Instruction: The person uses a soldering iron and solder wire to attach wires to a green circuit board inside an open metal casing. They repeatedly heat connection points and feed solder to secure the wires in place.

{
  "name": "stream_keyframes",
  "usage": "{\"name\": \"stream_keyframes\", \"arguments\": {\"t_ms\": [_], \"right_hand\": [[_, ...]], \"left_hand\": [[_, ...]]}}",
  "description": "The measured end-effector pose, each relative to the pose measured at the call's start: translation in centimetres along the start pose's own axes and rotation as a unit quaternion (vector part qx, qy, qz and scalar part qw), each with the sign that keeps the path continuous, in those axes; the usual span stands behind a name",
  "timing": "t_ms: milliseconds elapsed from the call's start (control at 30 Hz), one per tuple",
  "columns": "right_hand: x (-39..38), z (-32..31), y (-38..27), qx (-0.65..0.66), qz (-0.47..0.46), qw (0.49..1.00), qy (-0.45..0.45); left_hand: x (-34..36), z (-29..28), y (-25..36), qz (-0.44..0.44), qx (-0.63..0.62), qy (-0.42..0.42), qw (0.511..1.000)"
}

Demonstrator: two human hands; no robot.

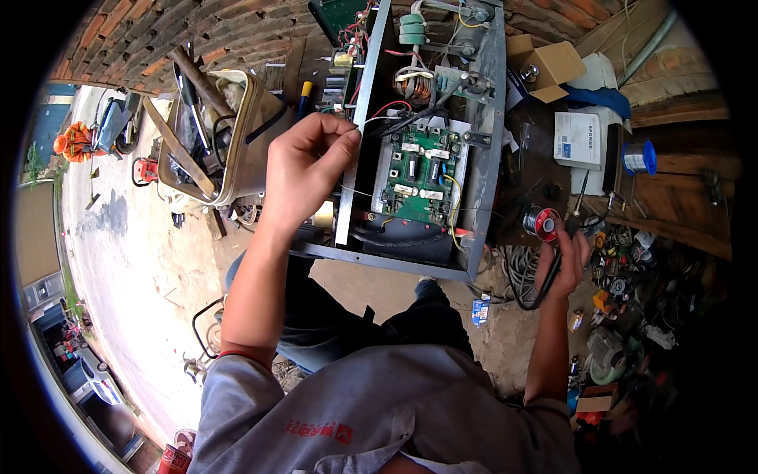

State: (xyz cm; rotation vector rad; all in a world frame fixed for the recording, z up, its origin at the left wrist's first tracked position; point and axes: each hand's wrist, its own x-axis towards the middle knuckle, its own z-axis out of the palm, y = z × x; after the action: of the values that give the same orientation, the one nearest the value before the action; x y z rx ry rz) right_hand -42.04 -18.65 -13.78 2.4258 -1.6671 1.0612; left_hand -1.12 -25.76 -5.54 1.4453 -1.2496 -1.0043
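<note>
My left hand (pixel 309 164) is closed in a pinch at the left metal rail (pixel 365 87) of an opened grey metal chassis (pixel 488 126). What its fingertips hold is too thin to make out; a thin wire shows just beside them. Inside the chassis lies a green circuit board (pixel 422 172) with black and white parts and a yellow wire. Right of the chassis, my right hand (pixel 564 265) is closed round a soldering iron (pixel 578 215), its tip pointing away from me and its black cord looping under the palm. A red solder spool (pixel 541 224) sits by its fingertips.
Left of the chassis stands a beige bucket (pixel 237 142) of tools. A white box (pixel 578 140), a blue-rimmed wire spool (pixel 639 158) and an open cardboard box (pixel 555 67) are at the back right. Coiled cable (pixel 517 276) and cluttered parts lie below right.
</note>
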Motion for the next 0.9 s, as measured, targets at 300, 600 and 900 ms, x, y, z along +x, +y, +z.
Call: {"name": "stream_keyframes", "arguments": {"t_ms": [300, 600, 900], "right_hand": [[9.7, -2.0, -10.5, 0.367, 0.073, 0.927, 0.007], [10.6, 2.0, -10.1, 0.411, 0.099, 0.904, -0.059], [12.0, 4.9, -9.8, 0.404, 0.075, 0.911, 0.041]], "left_hand": [[-0.5, 1.7, 0.6, 0.028, 0.150, 0.003, 0.988], [-1.0, 2.9, 1.2, 0.005, 0.211, 0.033, 0.977], [-0.6, 3.2, 0.7, 0.083, 0.293, 0.035, 0.952]]}}
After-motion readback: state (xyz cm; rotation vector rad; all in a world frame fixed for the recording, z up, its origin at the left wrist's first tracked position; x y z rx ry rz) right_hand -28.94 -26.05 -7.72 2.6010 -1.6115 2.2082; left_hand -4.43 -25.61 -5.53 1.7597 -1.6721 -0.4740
